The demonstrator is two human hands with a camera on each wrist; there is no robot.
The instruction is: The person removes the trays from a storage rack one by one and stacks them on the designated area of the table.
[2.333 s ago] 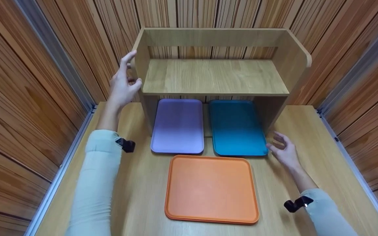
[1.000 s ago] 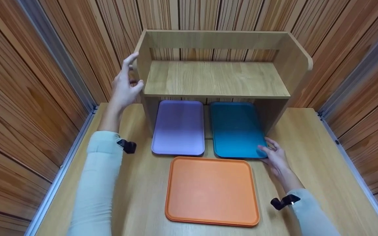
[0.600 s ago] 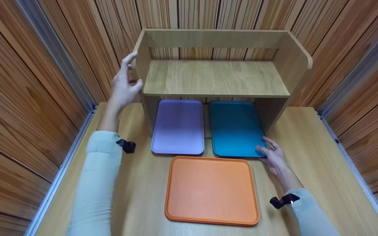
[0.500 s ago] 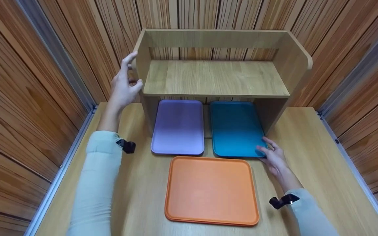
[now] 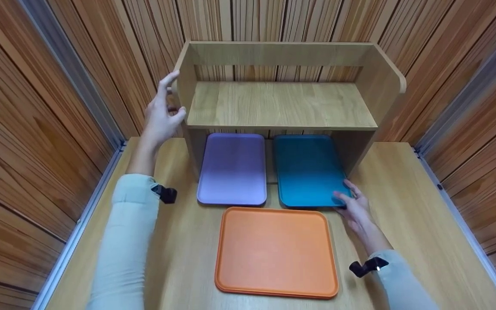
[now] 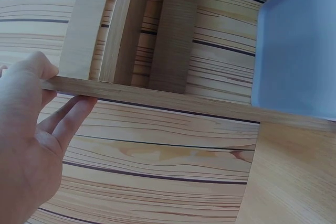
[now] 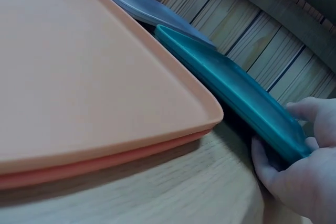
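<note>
My left hand (image 5: 162,116) grips the left side panel of a wooden shelf (image 5: 282,105). In the left wrist view the thumb and fingers of that hand (image 6: 37,129) lie on opposite faces of the panel's edge. On the right, my right hand (image 5: 358,211) pinches the front right corner of a teal tray (image 5: 310,172), which lies partly under the shelf board. The right wrist view has the teal tray (image 7: 236,90) between the thumb and fingers. A purple tray (image 5: 233,170) lies to its left, also partly under the board.
Orange trays (image 5: 276,252), stacked with edges aligned, lie on the table (image 5: 179,258) in front of the other two. Wood-patterned walls (image 5: 45,107) enclose the left, right and back. Table surface shows on both sides of the shelf.
My right hand has moved left from beside the teal tray's corner and taken hold of it. The left hand keeps its grip on the shelf. The trays stay in place.
</note>
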